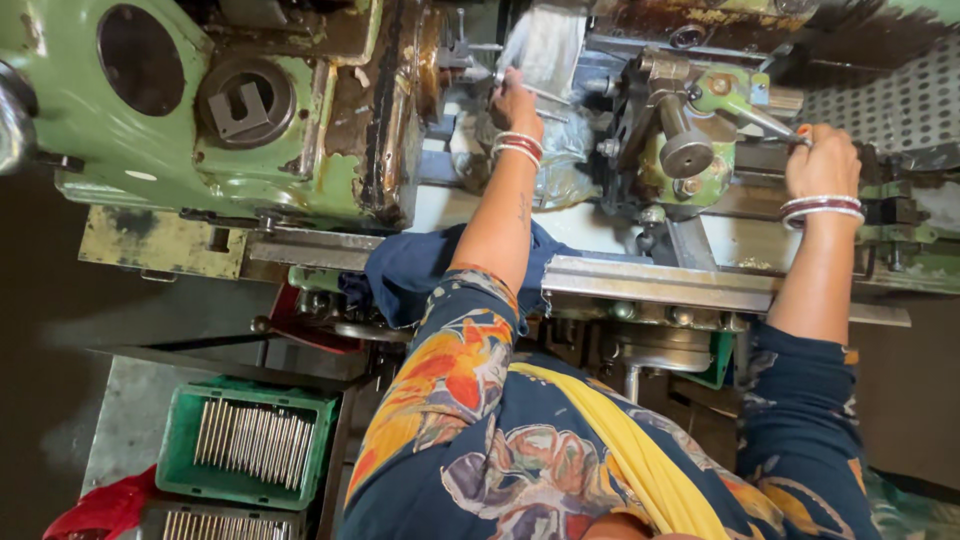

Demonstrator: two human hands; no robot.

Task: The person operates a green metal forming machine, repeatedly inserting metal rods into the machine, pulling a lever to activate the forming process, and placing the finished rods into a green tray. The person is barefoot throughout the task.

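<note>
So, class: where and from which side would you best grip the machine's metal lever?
Probably at the free outer end of the lever, from the right, where the right hand holds it: the thin bar slants out from the machine, leaving that tip clear.

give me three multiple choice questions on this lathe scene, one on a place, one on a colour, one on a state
1. Where is the green crate of metal rods?
A. lower left, beside the machine
B. on top of the machine
C. in the right hand

2. What colour is the cloth draped over the machine's edge?
A. white
B. dark blue
C. pink

3. What is the right hand doing?
A. hanging free
B. gripping a metal lever
C. holding a rod

Answers: 1 A, the crate sits low at the picture's left. 2 B, the cloth is dark blue. 3 B, the fingers close on the lever, while the left hand reaches to the machine's working area.
</note>
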